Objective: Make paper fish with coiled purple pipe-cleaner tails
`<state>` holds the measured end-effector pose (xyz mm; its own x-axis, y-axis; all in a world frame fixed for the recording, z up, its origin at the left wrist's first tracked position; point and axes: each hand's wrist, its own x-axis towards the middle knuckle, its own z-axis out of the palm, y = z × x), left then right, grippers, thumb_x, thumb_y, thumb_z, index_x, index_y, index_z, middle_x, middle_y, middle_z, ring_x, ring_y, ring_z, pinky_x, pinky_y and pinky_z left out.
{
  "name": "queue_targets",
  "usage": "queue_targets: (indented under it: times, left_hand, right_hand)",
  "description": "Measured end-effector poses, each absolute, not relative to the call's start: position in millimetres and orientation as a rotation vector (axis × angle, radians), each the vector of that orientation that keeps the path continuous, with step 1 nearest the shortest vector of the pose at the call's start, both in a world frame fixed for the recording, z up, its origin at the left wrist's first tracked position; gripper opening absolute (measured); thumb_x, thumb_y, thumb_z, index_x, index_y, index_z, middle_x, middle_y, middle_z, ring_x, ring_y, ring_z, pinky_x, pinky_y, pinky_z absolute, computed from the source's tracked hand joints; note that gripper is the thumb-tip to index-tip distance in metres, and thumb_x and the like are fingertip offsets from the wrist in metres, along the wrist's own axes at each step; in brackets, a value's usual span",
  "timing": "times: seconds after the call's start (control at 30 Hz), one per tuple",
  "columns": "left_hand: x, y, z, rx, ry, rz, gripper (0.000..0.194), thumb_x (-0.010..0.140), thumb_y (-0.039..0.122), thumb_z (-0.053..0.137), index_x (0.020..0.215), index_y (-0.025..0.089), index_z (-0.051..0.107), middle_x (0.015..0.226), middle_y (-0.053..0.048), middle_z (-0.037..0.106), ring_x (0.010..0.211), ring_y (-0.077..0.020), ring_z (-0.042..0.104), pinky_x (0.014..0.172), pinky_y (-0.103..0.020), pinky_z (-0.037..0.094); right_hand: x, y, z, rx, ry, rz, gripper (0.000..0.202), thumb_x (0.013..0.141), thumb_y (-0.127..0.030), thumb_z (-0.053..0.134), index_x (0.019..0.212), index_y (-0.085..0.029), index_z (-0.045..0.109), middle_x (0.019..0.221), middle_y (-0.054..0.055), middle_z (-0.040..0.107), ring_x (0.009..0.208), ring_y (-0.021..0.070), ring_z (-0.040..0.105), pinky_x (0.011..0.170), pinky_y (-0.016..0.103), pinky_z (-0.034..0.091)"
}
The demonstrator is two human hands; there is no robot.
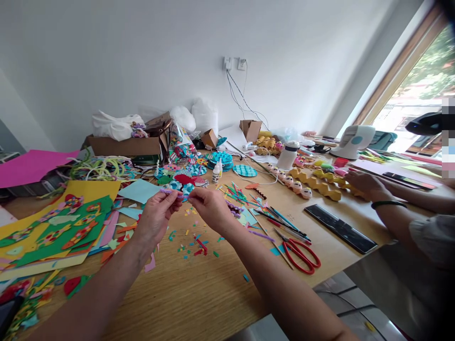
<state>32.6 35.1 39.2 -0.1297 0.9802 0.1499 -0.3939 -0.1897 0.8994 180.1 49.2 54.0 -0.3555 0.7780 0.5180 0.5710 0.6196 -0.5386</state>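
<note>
A fuzzy purple pipe cleaner (165, 191) stretches between my two hands above the middle of the table. My left hand (159, 210) pinches it between thumb and fingers. Close beside it, my right hand (209, 206) pinches the other end with its fingertips. Behind my right wrist lies a dark purple fuzzy piece (233, 208), partly covered. Another purple pipe cleaner (262, 235) rests on the wood to the right of my forearm. Under my hands the tabletop (174, 289) carries small scraps of coloured paper (201, 246).
Red-handled scissors (302, 255), pencils (289, 225) and a black case (339, 228) lie at right. Coloured paper sheets (101, 189) pile up at left. Glue bottles (215, 175) stand behind my hands. Another person's hand (369, 184) is over yellow egg-carton strips (316, 186) at right.
</note>
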Motion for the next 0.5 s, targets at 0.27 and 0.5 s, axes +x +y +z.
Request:
queue_targets:
  times: [0.27, 0.5]
  left_hand:
    - [29.1, 37.3, 35.9, 1.059, 0.951, 1.532, 0.023, 0.062, 0.034, 0.073, 0.071, 0.013, 0.068, 0.065, -0.002, 0.064, 0.06, -0.0094, 0.055, 0.056, -0.02, 0.042]
    - [30.2, 42.2, 29.2, 1.006, 0.95, 1.486, 0.024, 0.057, 0.032, 0.076, 0.07, 0.014, 0.067, 0.064, 0.0, 0.062, 0.06, -0.0091, 0.054, 0.056, -0.019, 0.043]
  right_hand:
    - [179.5, 52.0, 32.4, -1.021, -2.105, 0.144, 0.018, 0.085, -0.021, 0.048, 0.074, -0.018, 0.062, 0.071, 0.002, 0.062, 0.067, 0.0114, 0.054, 0.06, 0.019, 0.032]
    - [185.3, 51.5, 24.1, -1.081, -2.104, 0.217, 0.018, 0.085, -0.023, 0.049, 0.073, -0.019, 0.063, 0.07, 0.001, 0.062, 0.066, 0.011, 0.055, 0.061, 0.019, 0.034]
